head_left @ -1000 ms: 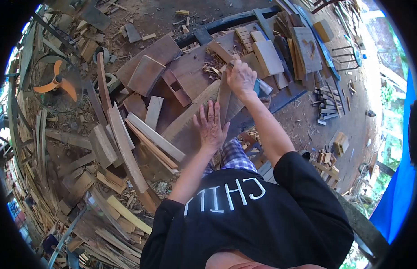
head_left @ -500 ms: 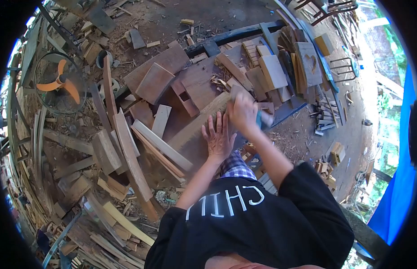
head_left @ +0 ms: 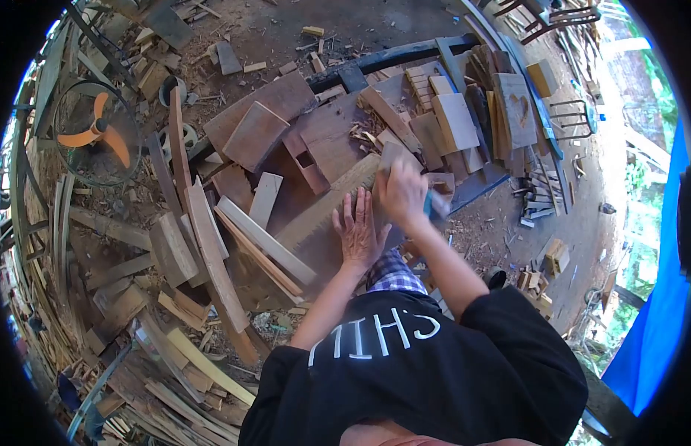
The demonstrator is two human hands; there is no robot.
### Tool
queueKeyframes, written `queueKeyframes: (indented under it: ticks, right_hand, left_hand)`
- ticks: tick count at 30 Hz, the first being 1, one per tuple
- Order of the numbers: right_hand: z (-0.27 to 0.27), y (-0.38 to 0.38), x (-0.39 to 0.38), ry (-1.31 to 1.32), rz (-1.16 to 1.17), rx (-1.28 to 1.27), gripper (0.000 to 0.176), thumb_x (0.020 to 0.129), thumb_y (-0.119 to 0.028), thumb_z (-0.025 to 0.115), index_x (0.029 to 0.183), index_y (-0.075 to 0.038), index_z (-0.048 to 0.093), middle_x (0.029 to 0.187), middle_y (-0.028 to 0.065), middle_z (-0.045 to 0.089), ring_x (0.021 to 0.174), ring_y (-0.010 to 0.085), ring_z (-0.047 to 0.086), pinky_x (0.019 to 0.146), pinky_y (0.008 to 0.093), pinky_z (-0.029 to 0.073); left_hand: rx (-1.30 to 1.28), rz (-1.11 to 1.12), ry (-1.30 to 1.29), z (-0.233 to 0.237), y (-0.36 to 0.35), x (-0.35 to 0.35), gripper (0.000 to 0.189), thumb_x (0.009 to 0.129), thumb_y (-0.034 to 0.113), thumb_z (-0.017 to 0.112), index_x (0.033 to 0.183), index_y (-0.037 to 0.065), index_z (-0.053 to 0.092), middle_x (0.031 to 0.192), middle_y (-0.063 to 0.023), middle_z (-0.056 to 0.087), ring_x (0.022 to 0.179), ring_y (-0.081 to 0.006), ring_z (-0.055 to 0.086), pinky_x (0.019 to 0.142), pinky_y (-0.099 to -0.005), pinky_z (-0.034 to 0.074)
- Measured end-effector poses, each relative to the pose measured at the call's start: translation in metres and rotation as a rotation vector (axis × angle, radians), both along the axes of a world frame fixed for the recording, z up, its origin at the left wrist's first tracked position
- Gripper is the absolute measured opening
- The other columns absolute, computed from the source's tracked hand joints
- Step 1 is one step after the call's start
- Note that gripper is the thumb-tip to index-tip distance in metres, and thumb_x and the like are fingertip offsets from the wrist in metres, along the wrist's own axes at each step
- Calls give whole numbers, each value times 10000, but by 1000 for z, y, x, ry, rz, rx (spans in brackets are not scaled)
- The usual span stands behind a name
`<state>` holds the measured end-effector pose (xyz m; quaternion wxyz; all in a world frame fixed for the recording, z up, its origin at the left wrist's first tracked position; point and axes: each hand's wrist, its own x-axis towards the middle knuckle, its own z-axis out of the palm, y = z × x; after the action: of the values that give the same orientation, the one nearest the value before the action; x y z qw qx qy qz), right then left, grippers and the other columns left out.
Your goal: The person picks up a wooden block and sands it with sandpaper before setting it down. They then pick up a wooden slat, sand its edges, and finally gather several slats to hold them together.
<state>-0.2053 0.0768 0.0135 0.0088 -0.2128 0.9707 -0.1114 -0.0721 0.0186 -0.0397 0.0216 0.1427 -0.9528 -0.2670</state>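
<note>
My left hand [head_left: 359, 229] lies flat, fingers spread, on a long pale plank [head_left: 327, 204] that runs across the cluttered workbench [head_left: 334, 130]. My right hand [head_left: 402, 192] is closed around a hand tool with a blue part [head_left: 437, 204], pressed on a thin upright wooden strip [head_left: 391, 157] beside the plank. The tool is mostly hidden by the hand and blurred. Wood shavings [head_left: 364, 134] lie just beyond the strip.
Boards and offcuts cover the bench, including a small open wooden box [head_left: 305, 162] and a heart-cut board [head_left: 515, 108]. A fan with orange blades [head_left: 95, 141] stands at left. Scrap timber piles [head_left: 174, 327] fill the ground; a blue tarp [head_left: 657, 327] hangs right.
My right hand slid with the tool along the strip from its far end back toward me. The left hand stayed flat on the plank.
</note>
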Motion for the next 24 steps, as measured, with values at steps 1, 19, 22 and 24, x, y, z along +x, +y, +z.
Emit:
queueKeyframes:
  ticks: [1, 19, 22, 24]
  right_hand:
    - [-7, -11, -32, 64, -26, -23, 268, 898, -284, 604, 1004, -47, 540, 919, 176, 609, 855, 361, 620, 775, 487, 409]
    - [-9, -6, -14, 70, 3, -26, 378, 901, -350, 624, 1071, -21, 548, 926, 196, 623, 853, 394, 641, 767, 515, 450]
    - [7, 5, 19, -162, 46, 27, 359, 891, -346, 624, 1055, -35, 550, 899, 194, 611, 820, 400, 638, 746, 527, 444]
    - [-11, -11, -31, 44, 44, -61, 274, 892, -289, 612, 1015, -55, 543, 947, 183, 588, 848, 383, 611, 755, 512, 408]
  left_hand:
    - [3, 2, -11, 0, 1, -1, 905, 869, 498, 621, 1555, 65, 220, 1637, -97, 145, 1492, -357, 104, 1155, -613, 56]
    - [11, 22, 67, 6, -2, -2, 895, 847, 438, 664, 1542, 51, 252, 1625, -94, 198, 1481, -362, 141, 1143, -618, 110]
    - [-12, -3, -28, 5, -1, -1, 894, 853, 440, 665, 1543, 54, 248, 1624, -94, 206, 1479, -367, 146, 1143, -619, 111]
    - [-37, 11, -14, 4, -1, -1, 925, 839, 499, 657, 1546, 67, 244, 1619, -90, 215, 1480, -350, 140, 1156, -595, 73]
